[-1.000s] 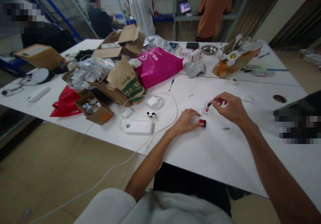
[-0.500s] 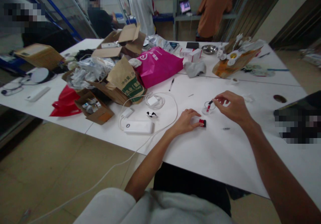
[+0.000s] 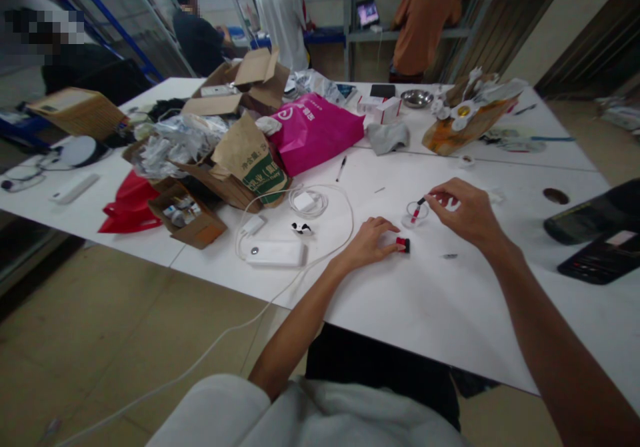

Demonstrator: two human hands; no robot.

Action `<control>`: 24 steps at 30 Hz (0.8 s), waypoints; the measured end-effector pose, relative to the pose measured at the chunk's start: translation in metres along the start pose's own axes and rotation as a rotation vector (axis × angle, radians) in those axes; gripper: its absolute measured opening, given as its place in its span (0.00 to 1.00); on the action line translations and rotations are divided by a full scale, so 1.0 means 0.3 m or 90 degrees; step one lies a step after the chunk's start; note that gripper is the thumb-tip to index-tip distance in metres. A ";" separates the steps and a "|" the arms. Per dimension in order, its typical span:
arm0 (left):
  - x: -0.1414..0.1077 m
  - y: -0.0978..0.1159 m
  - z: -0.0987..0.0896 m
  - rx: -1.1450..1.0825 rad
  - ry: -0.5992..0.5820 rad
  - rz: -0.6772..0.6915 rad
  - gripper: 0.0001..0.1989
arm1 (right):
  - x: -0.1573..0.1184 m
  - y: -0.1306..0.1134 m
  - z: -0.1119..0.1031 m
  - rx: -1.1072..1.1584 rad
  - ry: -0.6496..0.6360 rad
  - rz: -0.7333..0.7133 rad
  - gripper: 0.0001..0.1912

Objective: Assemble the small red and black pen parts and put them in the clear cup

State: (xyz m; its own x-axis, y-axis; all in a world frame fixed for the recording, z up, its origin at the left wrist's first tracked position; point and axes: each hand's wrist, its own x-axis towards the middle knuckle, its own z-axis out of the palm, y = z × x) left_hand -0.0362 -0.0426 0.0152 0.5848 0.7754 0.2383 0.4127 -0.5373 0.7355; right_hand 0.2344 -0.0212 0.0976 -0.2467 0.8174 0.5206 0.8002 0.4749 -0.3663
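White table (image 3: 425,313): near edge slants before body, open room beyond it. Left hand (image 3: 369,243) low, thumb touching red-black block (image 3: 403,245) on table; firm grip, cannot tell. Farther, arched right hand (image 3: 461,210) pinches black-red stick (image 3: 415,213) at clear dish (image 3: 407,221).

White table (image 3: 450,307) with red-and-black piece (image 3: 403,245), pen (image 3: 341,169), pink bag (image 3: 320,135)
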 end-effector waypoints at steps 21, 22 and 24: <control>0.000 0.001 -0.002 -0.007 -0.001 0.004 0.21 | 0.004 -0.005 -0.038 -0.056 -0.141 0.039 0.10; 0.000 0.001 -0.003 -0.008 -0.002 0.002 0.21 | 0.000 -0.005 -0.036 -0.053 -0.142 0.042 0.10; -0.001 0.002 -0.003 -0.010 -0.006 0.000 0.22 | -0.009 -0.004 -0.032 -0.046 -0.147 0.048 0.10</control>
State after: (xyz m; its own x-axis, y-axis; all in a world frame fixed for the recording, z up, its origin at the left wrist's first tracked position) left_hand -0.0367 -0.0428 0.0162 0.5916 0.7720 0.2326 0.4015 -0.5322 0.7453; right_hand 0.2392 -0.0273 0.1040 -0.2962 0.9063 0.3015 0.8558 0.3920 -0.3375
